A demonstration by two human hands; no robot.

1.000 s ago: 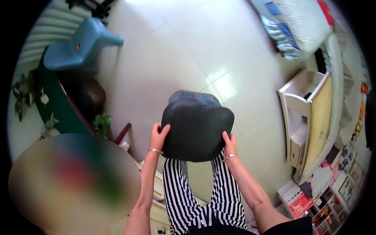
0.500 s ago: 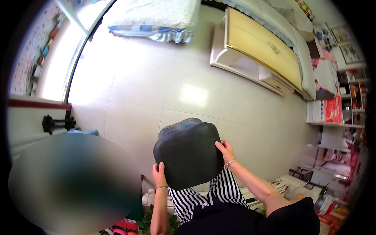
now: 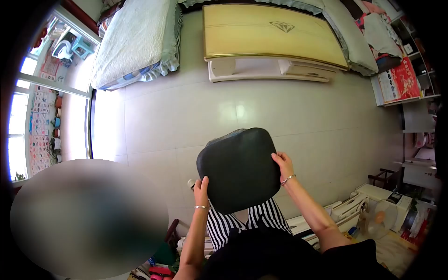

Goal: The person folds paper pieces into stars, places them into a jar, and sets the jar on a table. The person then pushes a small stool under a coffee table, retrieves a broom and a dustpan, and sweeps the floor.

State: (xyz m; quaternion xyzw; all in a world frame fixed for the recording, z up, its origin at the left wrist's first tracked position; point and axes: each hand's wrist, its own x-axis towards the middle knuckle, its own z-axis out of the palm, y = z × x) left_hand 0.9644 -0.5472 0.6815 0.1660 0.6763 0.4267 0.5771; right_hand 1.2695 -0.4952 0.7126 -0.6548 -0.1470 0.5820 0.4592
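Observation:
A dark padded seat (image 3: 240, 170) with rounded corners is held in front of my body, above my striped trousers. My left hand (image 3: 201, 190) grips its left edge, with the thumb on top and the other fingers partly hidden. On the right edge, my right hand (image 3: 283, 167) is closed round the side, thumb on the upper face. A greyish-blue part (image 3: 227, 136) shows past the far edge of the seat; what lies beneath is hidden.
A low table (image 3: 275, 32) with a yellow top stands ahead, near a light covered sofa (image 3: 135, 42). Shelves (image 3: 413, 51) line the far right, and a fan (image 3: 380, 218) is at lower right. A blurred oval covers the lower left.
The view has swung to the right, bringing the yellow-topped table to the upper middle. The blue chair seen earlier is out of view. Both hands still hold the dark seat.

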